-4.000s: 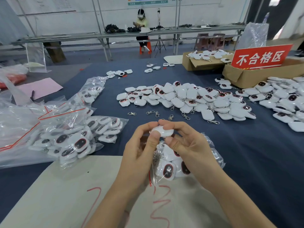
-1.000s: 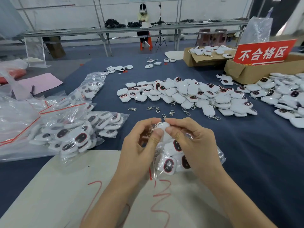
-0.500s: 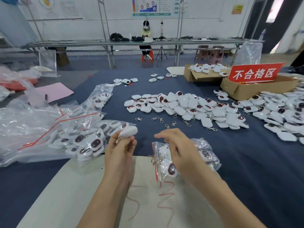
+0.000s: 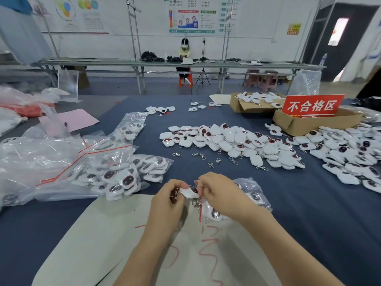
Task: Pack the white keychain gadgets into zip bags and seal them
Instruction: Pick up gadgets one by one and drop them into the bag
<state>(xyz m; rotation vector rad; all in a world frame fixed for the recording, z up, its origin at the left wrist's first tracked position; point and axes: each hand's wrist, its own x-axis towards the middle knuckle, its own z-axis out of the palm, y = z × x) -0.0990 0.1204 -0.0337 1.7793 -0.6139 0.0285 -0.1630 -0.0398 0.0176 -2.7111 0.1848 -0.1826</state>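
Note:
My left hand (image 4: 168,205) pinches a white keychain gadget (image 4: 190,191) with a dark red window, its metal clasp hanging by my fingers. The gadget sits right at the mouth of a clear zip bag (image 4: 250,196) with a red seal strip, which lies on the blue cloth and holds several gadgets. My right hand (image 4: 220,196) grips the bag's open edge next to the red strip. A large loose heap of gadgets (image 4: 231,142) lies beyond on the cloth.
Filled zip bags (image 4: 115,172) are piled at the left. More gadgets (image 4: 350,155) spread at the right beside a cardboard box (image 4: 305,122) with a red sign. Loose metal clasps (image 4: 210,161) lie mid-table. A pale sheet (image 4: 103,240) with red scribbles lies under my forearms.
My left hand carried the gadget from out at the left back to the bag's mouth. My right hand took hold of the bag's edge. The camera tilted up.

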